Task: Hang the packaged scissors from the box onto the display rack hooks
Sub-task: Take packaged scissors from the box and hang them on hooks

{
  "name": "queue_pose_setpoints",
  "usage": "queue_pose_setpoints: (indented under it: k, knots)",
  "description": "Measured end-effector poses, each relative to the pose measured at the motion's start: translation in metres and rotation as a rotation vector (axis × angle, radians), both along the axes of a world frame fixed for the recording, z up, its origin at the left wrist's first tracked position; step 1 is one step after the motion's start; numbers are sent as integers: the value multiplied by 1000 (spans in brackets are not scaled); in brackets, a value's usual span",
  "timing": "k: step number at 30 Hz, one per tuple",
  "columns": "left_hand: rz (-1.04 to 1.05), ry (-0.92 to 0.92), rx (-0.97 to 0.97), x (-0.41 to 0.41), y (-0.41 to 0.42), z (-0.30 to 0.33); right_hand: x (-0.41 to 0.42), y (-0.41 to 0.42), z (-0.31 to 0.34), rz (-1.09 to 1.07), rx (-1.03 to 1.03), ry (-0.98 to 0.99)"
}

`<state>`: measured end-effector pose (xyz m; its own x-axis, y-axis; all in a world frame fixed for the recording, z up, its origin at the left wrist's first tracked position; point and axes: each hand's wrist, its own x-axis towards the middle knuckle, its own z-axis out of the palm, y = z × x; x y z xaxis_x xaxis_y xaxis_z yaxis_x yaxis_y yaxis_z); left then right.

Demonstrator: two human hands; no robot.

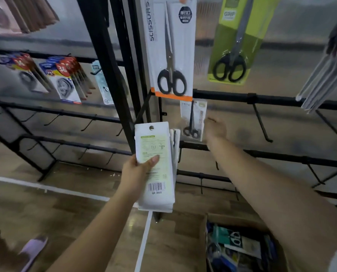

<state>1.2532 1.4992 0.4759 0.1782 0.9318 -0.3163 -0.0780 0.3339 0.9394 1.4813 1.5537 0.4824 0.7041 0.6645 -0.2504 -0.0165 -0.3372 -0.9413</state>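
Progress: partway. One small scissors pack (193, 120) hangs on a rack hook (262, 122) level at centre, w/ right hand (215, 128) just beside it, fingers relaxed and spread, grip holding nothing. Whether it touches the pack: cannot tell, blurred.

Left hand (138, 169) grips a stack of scissors packs (156, 165) approx. mid-height, thumb across the printed back. Stack is in the air in front of the rack upright (112, 75), not yet hung.

Orientation: stack's long axis near vertical, hang-hole end up, barcode end down, back face toward camera. Hung pack also vertical, handles down.

Remaining: stack in hand, plus more packs visible in the box (205, 242) on the floor, lower right. Several hooks on right-side rails appear bare. Judgement: most of the job is left.

Larger white and green scissors packs hang on the row above.
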Motion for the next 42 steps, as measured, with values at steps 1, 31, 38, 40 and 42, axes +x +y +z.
queue_pose_setpoints:
  k: [1,31,38,40,42]
  knots:
    - [-6,-52,-55,1,1,2,-3,-14,-1,35,-33,50]
    - [-209,-207,25,7,-29,64,6,-172,66,259,355,248]
    - [-234,-222,120,20,-33,78,10,-175,79,306,380,114]
    - [-239,-229,142,25,-35,86,5,-174,84,344,404,70]
    - [-221,-220,141,30,-36,93,1,-174,88,353,414,-5]
